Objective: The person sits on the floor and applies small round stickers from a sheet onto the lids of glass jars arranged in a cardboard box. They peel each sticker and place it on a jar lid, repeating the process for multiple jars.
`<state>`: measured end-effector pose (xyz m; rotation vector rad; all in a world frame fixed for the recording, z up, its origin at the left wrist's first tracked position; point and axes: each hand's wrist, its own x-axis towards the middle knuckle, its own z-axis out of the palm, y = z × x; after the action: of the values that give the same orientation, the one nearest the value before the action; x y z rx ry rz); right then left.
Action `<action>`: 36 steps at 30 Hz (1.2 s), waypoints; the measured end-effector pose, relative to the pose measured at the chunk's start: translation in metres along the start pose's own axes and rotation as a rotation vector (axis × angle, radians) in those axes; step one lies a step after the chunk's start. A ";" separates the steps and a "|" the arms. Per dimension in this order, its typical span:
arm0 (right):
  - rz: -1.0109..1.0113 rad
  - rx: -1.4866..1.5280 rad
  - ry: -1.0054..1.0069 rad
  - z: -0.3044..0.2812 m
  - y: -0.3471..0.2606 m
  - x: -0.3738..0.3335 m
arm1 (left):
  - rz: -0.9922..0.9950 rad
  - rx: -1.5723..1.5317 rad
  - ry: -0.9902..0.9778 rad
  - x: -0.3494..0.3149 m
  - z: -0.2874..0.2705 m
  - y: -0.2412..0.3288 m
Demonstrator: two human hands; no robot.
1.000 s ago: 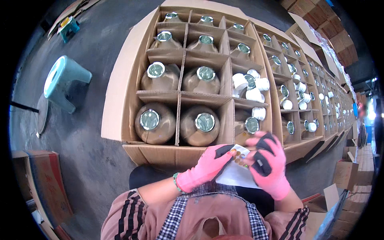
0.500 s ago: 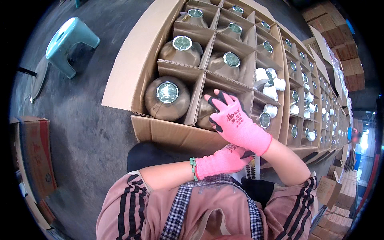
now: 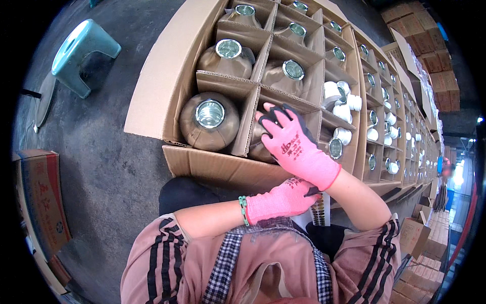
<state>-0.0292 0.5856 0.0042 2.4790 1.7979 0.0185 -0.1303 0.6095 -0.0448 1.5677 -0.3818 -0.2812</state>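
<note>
My right hand [image 3: 299, 149], in a pink glove with black fingertips, reaches over a brownish glass flask liner [image 3: 259, 151] in a front carton compartment. Its fingers are stretched out over the liner's top and hide the neck. Below it, my left hand [image 3: 281, 201], gloved alike with a green bracelet at the wrist, is closed on the edge of a white sticker sheet [image 3: 321, 212] with rows of small dark and gold ovals. To the left, another flask liner [image 3: 209, 124] stands upright with its round mouth up. The cardboard carton [image 3: 223, 164] has crossed dividers.
White caps [image 3: 343, 136] lie among the liners on the right. More divided cartons [image 3: 377, 101] run off to the right. A light-blue stool [image 3: 83, 53] stands on the floor at left, with a printed carton [image 3: 43, 197] nearer. Stacked boxes [image 3: 425, 40] are at the far right.
My right hand's fingers have drawn closer together over the liner, and the hand has shifted slightly left. My left hand stays low with the sticker sheet. The view has shifted slightly.
</note>
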 end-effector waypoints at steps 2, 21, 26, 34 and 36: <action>0.069 0.005 0.027 -0.014 0.004 -0.006 | -0.001 -0.025 0.000 0.000 0.001 -0.001; 1.171 0.968 0.434 -0.101 -0.012 -0.161 | -0.206 -0.554 0.354 -0.006 -0.053 0.050; 1.071 0.990 0.433 -0.100 -0.009 -0.164 | -0.149 -0.546 0.258 0.000 -0.060 0.070; 0.934 1.183 0.848 -0.111 -0.014 -0.152 | -0.077 -0.531 0.493 0.002 -0.071 0.074; 0.943 1.281 0.819 -0.111 -0.012 -0.152 | 0.050 -0.573 0.424 0.005 -0.078 0.069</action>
<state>-0.0943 0.4511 0.1200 4.5158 0.3055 -0.1106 -0.0979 0.6782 0.0275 1.0139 0.0010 -0.0073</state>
